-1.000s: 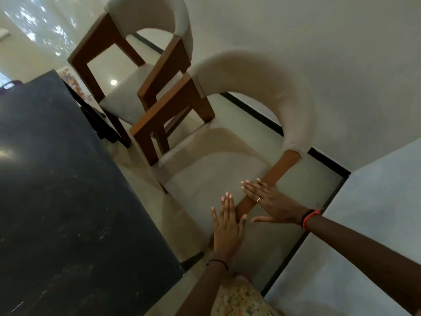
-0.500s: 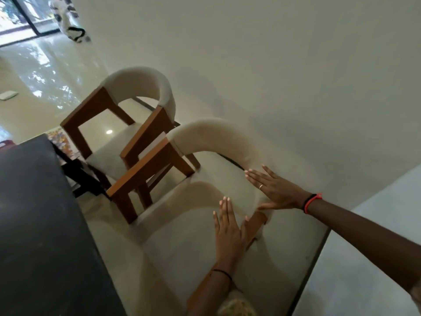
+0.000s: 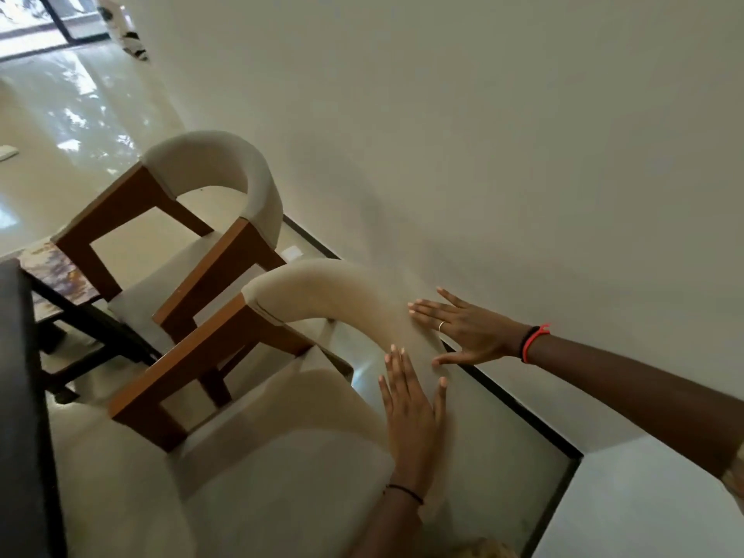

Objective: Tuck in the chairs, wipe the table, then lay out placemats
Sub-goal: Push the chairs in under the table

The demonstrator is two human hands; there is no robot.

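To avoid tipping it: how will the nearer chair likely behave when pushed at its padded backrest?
The nearer chair probably feels stiff and fairly heavy: its wooden frame is thick. On the glossy floor it should slide easily. The left hand and right hand press high, on the backrest, so it might rock forward.

1. Floor (image 3: 80, 126): glossy cream tile, black skirting (image 3: 511, 400) at its edge
2. Near chair (image 3: 322, 292): wood frame, beige curved back, standing on the floor right in front of me
3. Far chair (image 3: 225, 163): same make, just beside the near one
4. Table (image 3: 16, 396): dark top, at my left
5. Small white flat item (image 3: 6, 153): on the floor, far left
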